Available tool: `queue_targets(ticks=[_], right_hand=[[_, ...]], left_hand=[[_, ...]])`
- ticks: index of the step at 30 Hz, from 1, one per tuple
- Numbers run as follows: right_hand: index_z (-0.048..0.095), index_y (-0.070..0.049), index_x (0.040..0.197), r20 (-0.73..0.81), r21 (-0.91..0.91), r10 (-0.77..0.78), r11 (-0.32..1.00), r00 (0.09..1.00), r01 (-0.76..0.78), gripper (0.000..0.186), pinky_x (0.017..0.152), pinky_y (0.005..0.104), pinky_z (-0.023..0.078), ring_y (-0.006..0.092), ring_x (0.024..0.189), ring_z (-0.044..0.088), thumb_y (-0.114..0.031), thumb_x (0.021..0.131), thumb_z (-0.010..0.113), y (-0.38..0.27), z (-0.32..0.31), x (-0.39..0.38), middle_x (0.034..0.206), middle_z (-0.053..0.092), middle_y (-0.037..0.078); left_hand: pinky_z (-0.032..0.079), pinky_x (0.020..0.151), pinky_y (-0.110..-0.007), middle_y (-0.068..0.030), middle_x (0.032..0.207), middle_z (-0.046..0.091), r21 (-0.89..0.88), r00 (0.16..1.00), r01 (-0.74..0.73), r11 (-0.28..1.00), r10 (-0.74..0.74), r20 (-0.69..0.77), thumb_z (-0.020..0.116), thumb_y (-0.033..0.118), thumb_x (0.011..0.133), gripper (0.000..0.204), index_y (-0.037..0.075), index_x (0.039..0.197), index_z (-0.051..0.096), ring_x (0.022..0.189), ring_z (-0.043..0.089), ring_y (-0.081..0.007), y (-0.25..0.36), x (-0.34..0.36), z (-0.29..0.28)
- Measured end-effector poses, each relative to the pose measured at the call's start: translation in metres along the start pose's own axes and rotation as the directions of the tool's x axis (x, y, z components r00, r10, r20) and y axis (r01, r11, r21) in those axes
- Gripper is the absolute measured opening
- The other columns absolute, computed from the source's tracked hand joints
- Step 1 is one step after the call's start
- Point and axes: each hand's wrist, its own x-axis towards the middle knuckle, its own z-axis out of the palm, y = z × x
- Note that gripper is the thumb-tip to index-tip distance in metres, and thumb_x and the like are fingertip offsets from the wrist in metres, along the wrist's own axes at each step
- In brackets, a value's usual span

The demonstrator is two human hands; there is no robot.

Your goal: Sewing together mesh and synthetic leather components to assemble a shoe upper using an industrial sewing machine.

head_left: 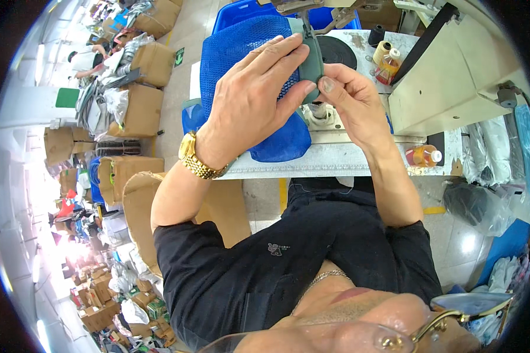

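A blue mesh fabric piece [221,62] with a grey-green padded edge panel [312,65] is held up beneath a sewing machine head [312,9]. My left hand [247,97] lies flat over the mesh, fingers stretched toward the panel and thumb near its lower edge. With thumb and fingertips, my right hand [350,97] pinches the panel's right side close to the bottom. A smooth blue part [282,141] hangs below, towards me. The machine's stitching point is hidden behind the work and hands.
The machine's pale body [459,82] fills the right. Black and cream thread spools [377,35] and an orange-capped bottle [388,67] stand behind my right hand. Another bottle [424,156] lies near the table edge [341,169]. A blue bin [235,15] is beyond; cardboard boxes [138,109] line the left.
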Motion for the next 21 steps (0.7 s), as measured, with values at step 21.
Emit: queue_targets(ticks=[21], right_hand=[[0.068,-0.003,0.105,-0.010,0.059,-0.025,0.998,1.000,0.026,0.021,0.068,0.0210,0.047,0.0059,0.075,0.061,-0.021,0.095,0.065,-0.006,0.000,0.023,0.086,0.068,0.000]], left_hand=[[0.050,0.094,-0.037,-0.0176,0.125,0.064,-0.059,0.992,0.060,0.996,-0.053,0.111,0.075,0.023,0.085,0.041,-0.001,0.117,0.065,0.113,0.063,-0.0331,-0.017,0.024,-0.012]])
